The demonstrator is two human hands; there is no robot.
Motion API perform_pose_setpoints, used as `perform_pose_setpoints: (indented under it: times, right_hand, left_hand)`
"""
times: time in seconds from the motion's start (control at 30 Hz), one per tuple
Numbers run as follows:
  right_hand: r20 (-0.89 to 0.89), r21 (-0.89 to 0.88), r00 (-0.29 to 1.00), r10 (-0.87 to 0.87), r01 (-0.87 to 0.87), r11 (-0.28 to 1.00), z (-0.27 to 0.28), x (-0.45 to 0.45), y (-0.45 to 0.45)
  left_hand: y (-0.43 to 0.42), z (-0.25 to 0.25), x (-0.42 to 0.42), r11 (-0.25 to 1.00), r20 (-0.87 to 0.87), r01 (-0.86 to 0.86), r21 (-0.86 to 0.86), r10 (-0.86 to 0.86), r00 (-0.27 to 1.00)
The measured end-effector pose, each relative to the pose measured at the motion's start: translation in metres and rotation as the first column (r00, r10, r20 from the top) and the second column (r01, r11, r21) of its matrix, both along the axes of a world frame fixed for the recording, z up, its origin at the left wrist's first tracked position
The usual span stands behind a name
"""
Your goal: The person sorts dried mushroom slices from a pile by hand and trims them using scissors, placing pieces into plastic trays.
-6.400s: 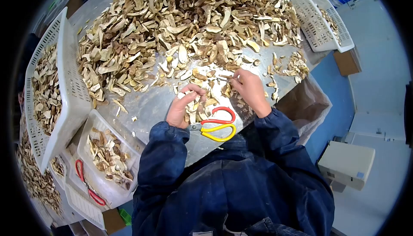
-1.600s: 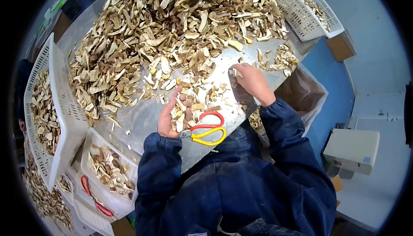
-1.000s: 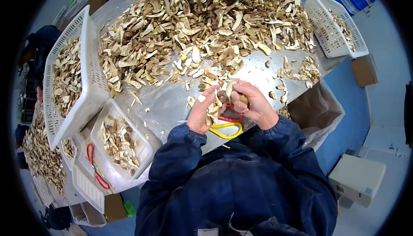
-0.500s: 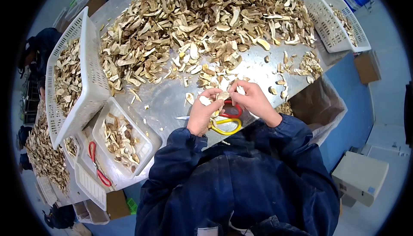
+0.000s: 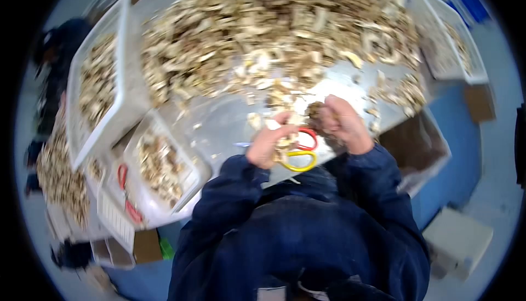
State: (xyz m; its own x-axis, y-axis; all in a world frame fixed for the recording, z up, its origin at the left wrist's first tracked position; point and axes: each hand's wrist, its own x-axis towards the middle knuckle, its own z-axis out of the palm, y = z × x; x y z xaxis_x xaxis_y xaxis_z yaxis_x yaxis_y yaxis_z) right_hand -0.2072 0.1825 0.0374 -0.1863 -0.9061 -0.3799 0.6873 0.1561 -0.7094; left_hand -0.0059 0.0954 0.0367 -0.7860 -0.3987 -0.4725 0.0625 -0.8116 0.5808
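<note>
My left hand [image 5: 269, 143] is closed around pale dried mushroom slices [image 5: 285, 143] just above the table's front edge. To its right, my right hand [image 5: 346, 126] is closed on a darker brown mushroom piece [image 5: 314, 110]; blur hides its exact shape. Between and below the hands lies a pair of scissors with one red handle loop [image 5: 308, 138] and one yellow handle loop [image 5: 299, 162], its blades pointing left under my left hand. Beyond my hands a large heap of dried mushroom slices [image 5: 263, 27] covers the far side of the metal table [image 5: 216, 123].
White baskets [image 5: 129, 92] of slices stand left and far right [image 5: 438, 54]. A white tray [image 5: 200, 172] holds more slices, with red-handled scissors [image 5: 127, 194] beside it. Right of the table edge hangs a lined bin [image 5: 419, 147]. A person [image 5: 60, 54] is at far left.
My hands have moved apart, the right one shifting right and now holding a brown piece. The whole view has shifted and blurred. The scissors still lie in place.
</note>
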Motion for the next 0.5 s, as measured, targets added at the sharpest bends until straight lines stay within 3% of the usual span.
perform_pose_setpoints:
  times: [0.03, 0.1, 0.13, 0.2, 0.3, 0.37, 0.43, 0.47, 0.5]
  right_hand:
    - [0.189, 0.157, 0.98, -0.064, 0.035, 0.987, 0.009, -0.004, -0.002]
    - [0.272, 0.322, 0.924, -0.269, 0.176, 0.93, -0.012, -0.015, -0.005]
    - [0.321, 0.274, 0.9, -0.295, 0.21, 0.939, -0.016, -0.018, -0.011]
    - [0.299, 0.176, 0.93, -0.213, 0.166, 0.97, -0.012, 0.0, -0.025]
    - [0.38, 0.1, 0.925, 0.007, -0.049, 0.994, -0.002, 0.041, -0.055]
    - [0.482, 0.042, 0.859, 0.171, -0.218, 0.975, 0.01, 0.091, -0.084]
    - [0.597, -0.09, 0.719, 0.356, -0.381, 0.92, 0.035, 0.15, -0.109]
    - [0.651, -0.13, 0.644, 0.403, -0.429, 0.894, 0.035, 0.179, -0.119]
    - [0.564, -0.16, 0.686, 0.459, -0.455, 0.876, 0.039, 0.205, -0.124]
  left_hand:
    - [0.005, 0.009, 0.002, 0.994, 0.087, -0.089, 0.064, 0.083, 0.993]
    - [0.003, -0.008, 0.019, 0.99, -0.094, -0.079, 0.114, 0.089, 0.992]
    - [0.002, 0.002, 0.03, 0.975, -0.087, -0.139, 0.173, 0.156, 0.984]
    - [0.001, 0.019, 0.058, 0.937, -0.059, -0.261, 0.233, 0.281, 0.958]
    - [-0.009, 0.022, 0.12, 0.881, -0.097, -0.46, 0.109, 0.47, 0.877]
    - [-0.018, 0.038, 0.169, 0.791, -0.057, -0.578, -0.202, 0.579, 0.813]
    - [-0.025, 0.036, 0.212, 0.567, 0.007, -0.704, -0.428, 0.781, 0.625]
    - [-0.031, 0.035, 0.229, 0.496, 0.055, -0.658, -0.566, 0.82, 0.57]
    - [-0.037, 0.034, 0.241, 0.421, 0.093, -0.587, -0.691, 0.858, 0.505]
